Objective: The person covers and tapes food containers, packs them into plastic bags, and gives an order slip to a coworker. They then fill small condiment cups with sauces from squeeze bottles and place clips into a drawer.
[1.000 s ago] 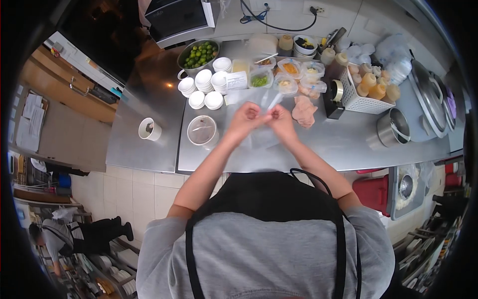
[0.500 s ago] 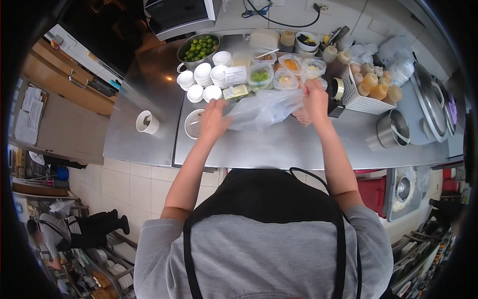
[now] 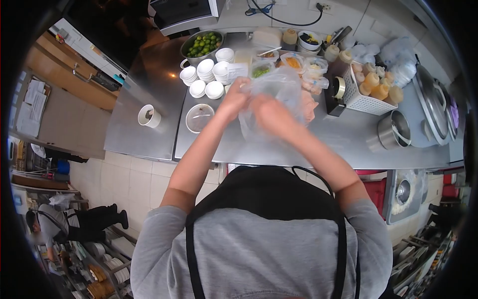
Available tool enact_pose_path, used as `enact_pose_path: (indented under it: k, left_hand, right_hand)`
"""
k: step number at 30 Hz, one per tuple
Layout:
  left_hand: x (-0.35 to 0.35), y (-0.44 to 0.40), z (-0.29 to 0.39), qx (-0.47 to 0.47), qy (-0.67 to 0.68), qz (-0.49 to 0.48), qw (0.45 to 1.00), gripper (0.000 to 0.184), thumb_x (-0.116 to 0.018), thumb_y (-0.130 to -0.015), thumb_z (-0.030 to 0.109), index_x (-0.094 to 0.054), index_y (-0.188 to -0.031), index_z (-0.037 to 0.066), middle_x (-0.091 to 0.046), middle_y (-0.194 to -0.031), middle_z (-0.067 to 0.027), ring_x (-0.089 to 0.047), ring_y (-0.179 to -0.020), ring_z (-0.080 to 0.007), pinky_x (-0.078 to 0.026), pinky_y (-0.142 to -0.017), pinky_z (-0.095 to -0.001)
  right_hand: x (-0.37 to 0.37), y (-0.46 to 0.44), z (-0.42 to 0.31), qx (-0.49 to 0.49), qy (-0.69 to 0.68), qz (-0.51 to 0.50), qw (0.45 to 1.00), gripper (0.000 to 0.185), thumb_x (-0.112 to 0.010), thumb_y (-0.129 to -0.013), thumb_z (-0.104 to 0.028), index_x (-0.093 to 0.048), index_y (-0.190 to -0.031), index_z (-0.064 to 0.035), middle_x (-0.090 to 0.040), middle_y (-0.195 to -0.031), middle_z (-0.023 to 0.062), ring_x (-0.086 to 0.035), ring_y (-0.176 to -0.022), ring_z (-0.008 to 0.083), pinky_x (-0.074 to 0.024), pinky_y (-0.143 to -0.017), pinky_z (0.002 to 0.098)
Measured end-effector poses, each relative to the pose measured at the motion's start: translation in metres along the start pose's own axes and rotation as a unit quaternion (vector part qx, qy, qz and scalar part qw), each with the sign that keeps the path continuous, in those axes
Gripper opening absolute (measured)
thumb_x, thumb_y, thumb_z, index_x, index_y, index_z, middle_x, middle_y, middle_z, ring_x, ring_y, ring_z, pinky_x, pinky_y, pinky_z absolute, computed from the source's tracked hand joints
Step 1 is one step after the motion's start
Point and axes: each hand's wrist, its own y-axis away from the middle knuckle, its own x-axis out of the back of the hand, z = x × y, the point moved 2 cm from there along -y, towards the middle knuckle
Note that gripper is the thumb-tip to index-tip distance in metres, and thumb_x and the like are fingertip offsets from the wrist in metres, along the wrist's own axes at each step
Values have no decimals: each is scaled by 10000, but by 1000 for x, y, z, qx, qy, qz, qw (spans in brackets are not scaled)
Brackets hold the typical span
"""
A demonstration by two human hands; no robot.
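A clear plastic bag (image 3: 288,92) hangs over the steel counter in front of me. My left hand (image 3: 235,99) pinches its upper left edge. My right hand (image 3: 273,115) is at the bag's middle, smeared by motion, so its fingers cannot be made out, nor whether it is inside the bag or in front of it. A pinkish cloth (image 3: 309,105) lies to the right, partly behind the bag. On the left, near my left forearm, stands a round white tub (image 3: 200,118) with a see-through top. The bag partly covers the container of chopped greens (image 3: 260,71).
Stacked white cups (image 3: 205,70) and a pot of limes (image 3: 203,46) stand at the back left. A paper cup (image 3: 149,116) is farther left. On the right are a basket of sauce bottles (image 3: 369,102) and a metal pot (image 3: 393,129). Another person (image 3: 74,224) is at lower left.
My right hand has come left and down to the middle of the bag. My left hand has moved right and up, and the bag, stretched sideways before, now hangs more upright.
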Motion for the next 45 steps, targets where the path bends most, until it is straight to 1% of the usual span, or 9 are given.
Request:
enact_pose_path:
  k: [3,9,12,17,21,27,30,40,45]
  left_hand:
    - [22,46,54,132,296,-201,924,394,-479,-765,24,-448,-1150,103,-548,-711,-44,-525,-649,-145,-437,-575,-300]
    - [52,100,23,-95,-37,-258,961,251,-526,-695,-67,-631,-882,62,-554,-798,-81,-575,-711,-202,-463,-641,-337]
    - [77,112,-24,-52,-411,12,910,240,-521,-626,-109,-659,-743,48,-573,-866,-136,-588,-789,-298,-470,-714,-379]
    - [86,127,-58,25,-379,34,925,278,-492,-608,-75,-642,-816,33,-563,-966,-170,-566,-832,-313,-457,-733,-358]
    - [68,133,-46,35,-245,-47,968,290,-473,-620,-38,-626,-857,32,-566,-955,-142,-574,-814,-274,-453,-731,-334]
    - [55,146,-30,39,-137,-86,986,350,-470,-622,-43,-616,-928,46,-569,-968,-133,-561,-859,-263,-443,-749,-309]
    - [56,150,-45,16,-122,-82,989,367,-475,-624,-49,-612,-951,45,-572,-959,-148,-558,-884,-279,-438,-768,-301]
    - [78,131,-48,149,-34,-61,986,506,-475,-661,3,-462,-1165,-42,-581,-916,-55,-501,-620,-76,-405,-551,-215]
    - [80,115,-23,149,52,-152,976,590,-454,-656,-25,-434,-1241,46,-537,-1116,-60,-435,-609,-49,-386,-557,-197]
  right_hand:
    - [-11,5,65,-116,-86,-11,989,203,-489,-745,-152,-607,-869,-44,-603,-884,165,-570,-881,310,-462,-754,374]
    - [-113,63,124,53,91,-360,927,198,-465,-762,-131,-614,-859,-45,-614,-868,149,-581,-855,295,-467,-735,368]
    - [-161,111,98,208,175,-514,813,199,-453,-771,-121,-617,-854,-45,-619,-860,141,-587,-842,287,-470,-726,365]
    - [-87,12,-11,119,-274,-360,884,205,-494,-811,-191,-630,-895,-63,-629,-851,103,-594,-800,249,-462,-679,324]
    - [-118,-91,-21,111,-182,-141,967,201,-531,-811,-179,-597,-928,-29,-618,-844,81,-591,-693,162,-474,-627,311]
    - [-228,-106,14,-234,-417,-337,811,300,-505,-780,-78,-492,-1065,13,-566,-919,166,-622,-684,243,-543,-521,286]
    - [-260,-117,42,15,-259,-323,910,306,-494,-770,-57,-489,-1064,28,-572,-881,172,-621,-658,250,-559,-545,297]
    - [-45,-32,2,-216,-525,-291,770,357,-488,-794,-68,-470,-1146,-13,-599,-831,53,-584,-604,101,-500,-527,204]
    - [-43,-4,27,-202,-375,-318,847,328,-498,-753,-55,-546,-1076,-24,-613,-835,126,-608,-693,154,-505,-564,288]
